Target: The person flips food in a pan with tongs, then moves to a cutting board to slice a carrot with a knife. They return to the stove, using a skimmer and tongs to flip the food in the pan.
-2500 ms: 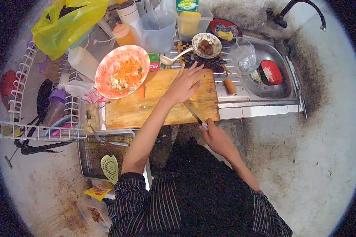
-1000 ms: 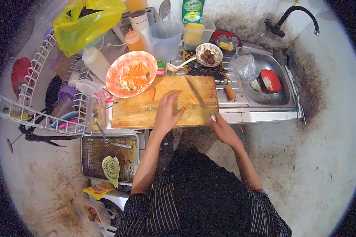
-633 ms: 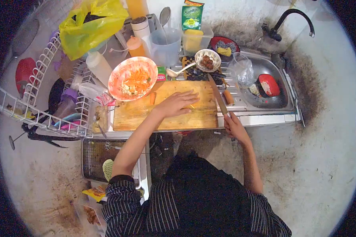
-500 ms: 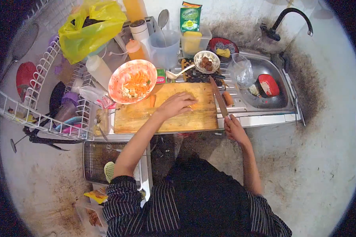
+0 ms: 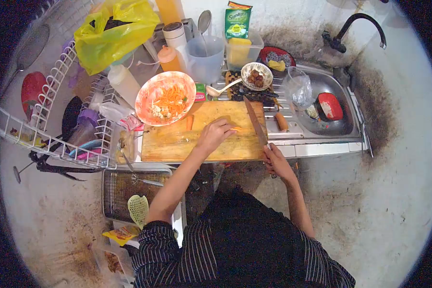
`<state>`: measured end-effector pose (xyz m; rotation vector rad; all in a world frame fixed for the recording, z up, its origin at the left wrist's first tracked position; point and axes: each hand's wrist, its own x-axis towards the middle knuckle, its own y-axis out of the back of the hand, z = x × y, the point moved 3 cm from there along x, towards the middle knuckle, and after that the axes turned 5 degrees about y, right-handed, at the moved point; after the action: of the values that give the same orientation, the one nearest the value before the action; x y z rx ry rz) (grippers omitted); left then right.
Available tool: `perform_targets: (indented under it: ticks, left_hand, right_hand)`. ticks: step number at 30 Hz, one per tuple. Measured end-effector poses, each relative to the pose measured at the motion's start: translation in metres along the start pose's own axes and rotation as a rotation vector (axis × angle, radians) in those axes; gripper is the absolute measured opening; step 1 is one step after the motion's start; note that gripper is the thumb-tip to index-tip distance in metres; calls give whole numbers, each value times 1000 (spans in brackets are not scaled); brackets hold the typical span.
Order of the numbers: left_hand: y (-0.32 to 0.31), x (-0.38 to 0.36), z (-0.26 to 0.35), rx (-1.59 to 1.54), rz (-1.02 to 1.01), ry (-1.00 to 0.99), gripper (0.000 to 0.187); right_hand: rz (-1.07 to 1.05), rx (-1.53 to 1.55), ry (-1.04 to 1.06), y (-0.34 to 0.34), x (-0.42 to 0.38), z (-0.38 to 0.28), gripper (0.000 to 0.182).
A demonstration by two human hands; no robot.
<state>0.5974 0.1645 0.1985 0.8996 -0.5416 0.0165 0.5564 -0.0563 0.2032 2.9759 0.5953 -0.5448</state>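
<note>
My left hand [image 5: 215, 136] rests on the wooden cutting board [image 5: 170, 149], its fingers drawn together at small orange carrot pieces [image 5: 236, 129]. In my right hand [image 5: 277, 162] is the handle of a long kitchen knife [image 5: 257, 122]. The blade points away from me over the board's right part, apart from the carrot pieces. Another carrot piece [image 5: 190, 122] lies near the board's back left. A pink-and-white bowl [image 5: 142, 106] of shredded carrot and pale chopped bits sits at the board's back left corner.
Right of the board, an orange carrot chunk [image 5: 281, 122] lies on the drainboard. Behind are a ladle [image 5: 221, 90] and a patterned bowl [image 5: 244, 72] with brown lumps. A red bowl [image 5: 340, 104] stands in the sink [image 5: 346, 126]. The white dish rack [image 5: 48, 150] borders the left.
My left hand has gone from lying flatter on the board to fingers drawn together at the carrot pieces. The knife has moved left, over the board's right part. The view has shifted slightly.
</note>
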Motion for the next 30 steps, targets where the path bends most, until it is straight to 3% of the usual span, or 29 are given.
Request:
perform_targets:
  ticks: [3, 6, 9, 12, 13, 16, 19, 22, 25, 30]
  left_hand:
    - [7, 1, -7, -249, 51, 260, 15]
    - [30, 5, -3, -463, 284, 450, 19]
    - [108, 23, 16, -308, 400, 397, 18]
    - [142, 27, -29, -101, 380, 466, 19]
    - [144, 24, -45, -21, 363, 487, 20]
    - [136, 9, -73, 661, 295, 405, 22]
    - [139, 1, -66, 594, 491, 395, 22]
    - [154, -9, -42, 406, 463, 461, 18]
    - [157, -22, -16, 180, 513, 501, 10]
    - [140, -13, -18, 560, 413, 643, 17]
  right_hand:
    - [-17, 36, -2, -7, 4, -5, 22]
    - [-44, 61, -4, -15, 9, -18, 22]
    - [-118, 33, 10, -29, 18, -36, 22]
    - [-145, -44, -9, -41, 30, -49, 22]
    - [-116, -228, 130, -40, 37, -45, 23]
    - [13, -823, 594, -44, 45, -43, 27]
    - [76, -1061, 377, -48, 40, -40, 27]
    - [87, -1076, 503, -47, 39, -32, 31]
    - [86, -1115, 758, -36, 51, -19, 33]
    - [-93, -1128, 795, -24, 64, -28, 35]
